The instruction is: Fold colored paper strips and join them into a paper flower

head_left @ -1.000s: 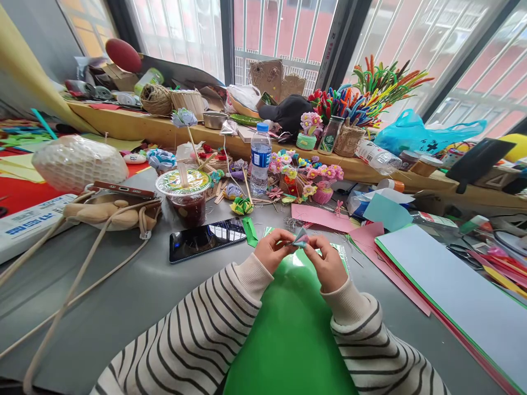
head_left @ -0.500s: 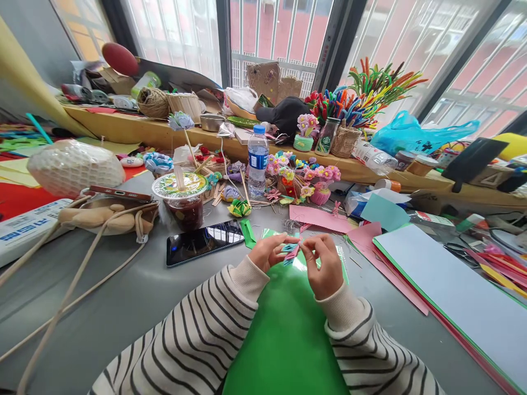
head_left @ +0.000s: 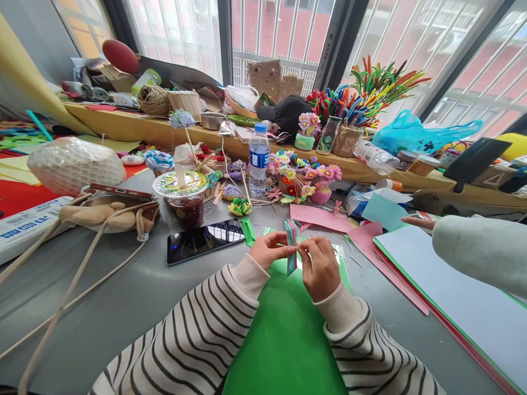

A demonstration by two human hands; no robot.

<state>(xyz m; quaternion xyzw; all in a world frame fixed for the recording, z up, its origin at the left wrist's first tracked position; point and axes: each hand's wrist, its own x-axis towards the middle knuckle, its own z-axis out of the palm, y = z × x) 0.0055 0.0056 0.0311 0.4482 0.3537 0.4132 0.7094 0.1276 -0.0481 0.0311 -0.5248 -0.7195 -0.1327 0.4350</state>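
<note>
My left hand (head_left: 270, 249) pinches a small pleated stack of teal and pink folded paper (head_left: 291, 258) by its middle, with the strips standing nearly upright. From the other side, my right hand (head_left: 320, 264) meets the paper's middle with thumb and fingertips pressed together. Whatever is between those fingertips is too small to make out. Both hands are above a glossy green sheet (head_left: 288, 334) that runs down toward me. A narrow folded green paper strip (head_left: 247, 232) lies just beyond my left hand.
A black phone (head_left: 206, 241) and a lidded cup of dark drink (head_left: 185, 206) are at left. Behind stand a water bottle (head_left: 258, 159) and craft flowers (head_left: 307, 178). Stacked paper sheets (head_left: 444, 296) lie at right, where another person's sleeve (head_left: 481, 252) reaches in.
The folded paper has turned from a slant to nearly upright between my hands. Another person's arm with a pointing finger has come in from the right.
</note>
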